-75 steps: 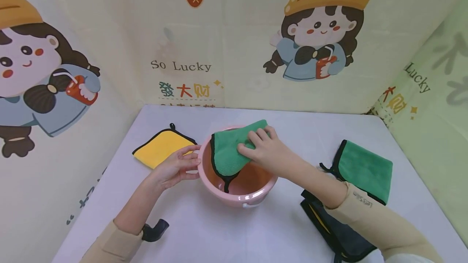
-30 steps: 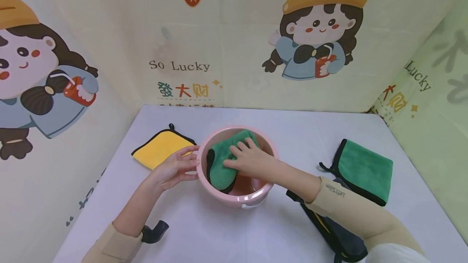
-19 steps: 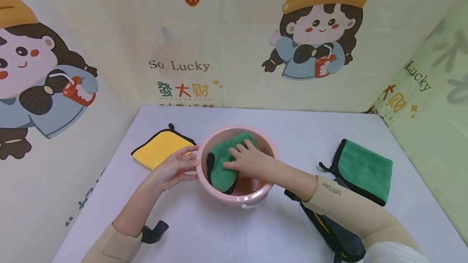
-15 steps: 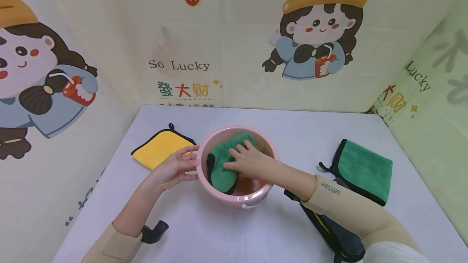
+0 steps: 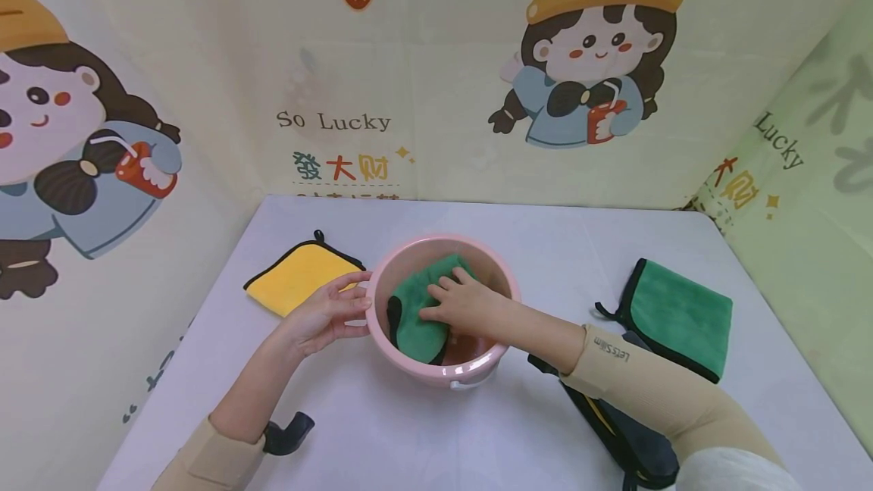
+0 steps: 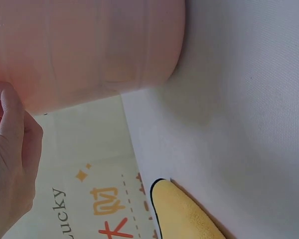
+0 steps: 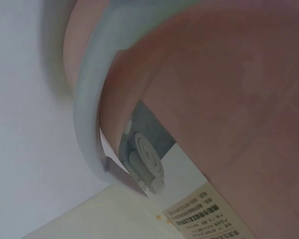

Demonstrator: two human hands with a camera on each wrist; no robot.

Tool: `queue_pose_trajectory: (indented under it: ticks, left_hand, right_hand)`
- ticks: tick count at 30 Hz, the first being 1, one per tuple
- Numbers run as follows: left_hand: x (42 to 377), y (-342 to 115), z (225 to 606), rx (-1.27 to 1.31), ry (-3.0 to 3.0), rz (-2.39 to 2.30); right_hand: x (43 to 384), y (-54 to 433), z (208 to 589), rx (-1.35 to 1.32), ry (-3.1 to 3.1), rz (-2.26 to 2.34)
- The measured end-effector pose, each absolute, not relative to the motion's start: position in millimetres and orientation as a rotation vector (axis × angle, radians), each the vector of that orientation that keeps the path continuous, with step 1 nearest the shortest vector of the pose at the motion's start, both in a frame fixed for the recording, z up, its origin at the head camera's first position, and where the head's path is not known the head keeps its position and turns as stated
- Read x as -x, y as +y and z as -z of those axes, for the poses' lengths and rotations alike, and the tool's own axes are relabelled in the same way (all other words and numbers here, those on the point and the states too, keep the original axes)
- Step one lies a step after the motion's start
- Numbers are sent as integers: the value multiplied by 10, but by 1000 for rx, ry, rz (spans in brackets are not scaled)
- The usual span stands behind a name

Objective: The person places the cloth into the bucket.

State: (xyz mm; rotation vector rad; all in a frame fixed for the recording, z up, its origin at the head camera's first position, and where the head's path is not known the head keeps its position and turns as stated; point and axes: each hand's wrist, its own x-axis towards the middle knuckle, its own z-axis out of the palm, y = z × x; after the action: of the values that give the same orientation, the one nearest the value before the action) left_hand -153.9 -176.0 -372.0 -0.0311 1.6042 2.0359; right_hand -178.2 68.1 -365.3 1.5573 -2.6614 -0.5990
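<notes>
In the head view a pink bucket [image 5: 443, 376] stands in the middle of the table, its pale handle hanging at the front. My right hand [image 5: 470, 305] reaches inside and grips a green microfiber cloth [image 5: 419, 324] with black edging. The cloth is bunched low in the bucket, and part of it lies under my fingers. My left hand [image 5: 334, 313] rests its fingers against the bucket's left side at the rim; the left wrist view shows this hand [image 6: 12, 154] at the bucket wall [image 6: 89, 50]. The right wrist view shows only the bucket wall, its handle [image 7: 89, 109] and a label [image 7: 204, 214].
Behind my left hand lies a folded yellow cloth [image 5: 296, 275] with black edging. A second green cloth [image 5: 682, 317] lies on the right, partly over a dark grey cloth [image 5: 627, 430] under my right forearm. A printed curtain [image 5: 436, 82] hangs behind the table.
My right hand has lowered the green cloth from above the rim down into the bucket, and it has sunk slightly further in the last half second. My left hand stays at the bucket's side.
</notes>
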Motion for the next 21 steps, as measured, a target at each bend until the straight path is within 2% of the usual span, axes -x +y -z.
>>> queue_pose_trajectory:
  ticks: [12, 21]
  left_hand:
    - [1538, -1759, 3723, 30, 1621, -2032]
    - [1516, -1761, 3723, 29, 1642, -2021]
  right_hand:
    - [1795, 693, 3651, -1583, -2699, 577]
    - [1870, 825, 3572, -1531, -2624, 121]
